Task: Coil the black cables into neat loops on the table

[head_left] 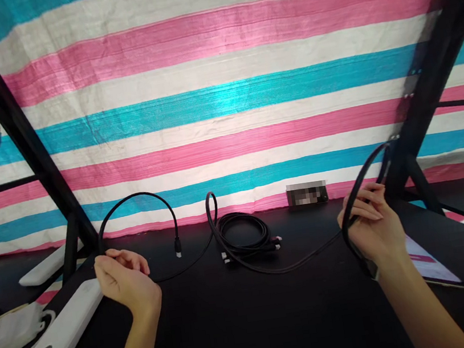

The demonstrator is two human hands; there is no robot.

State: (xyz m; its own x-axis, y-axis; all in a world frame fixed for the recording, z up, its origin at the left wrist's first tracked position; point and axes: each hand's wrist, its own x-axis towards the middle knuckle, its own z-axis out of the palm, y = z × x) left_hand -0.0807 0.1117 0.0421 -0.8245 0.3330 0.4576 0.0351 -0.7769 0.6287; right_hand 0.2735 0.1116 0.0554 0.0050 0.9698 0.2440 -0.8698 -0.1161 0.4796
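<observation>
A long black cable (288, 269) runs between my two hands across the black table. My left hand (126, 278) is closed on it near one end; from there the cable arcs up and over, and its plug (178, 247) hangs down with a pale metal tip. My right hand (372, 223) is closed around gathered loops of the same cable, raised at the right. The middle stretch twists into a small upright loop. Just behind it lies a coiled bundle of black cables (246, 232) with several light-tipped connectors.
White power banks (70, 329) and a white adapter (10, 332) with cords lie at the left. A tablet (432, 264) rests beside my right wrist. A small dark box (306, 194) stands at the back edge. Black metal posts (23, 134) flank a striped sheet (221, 95).
</observation>
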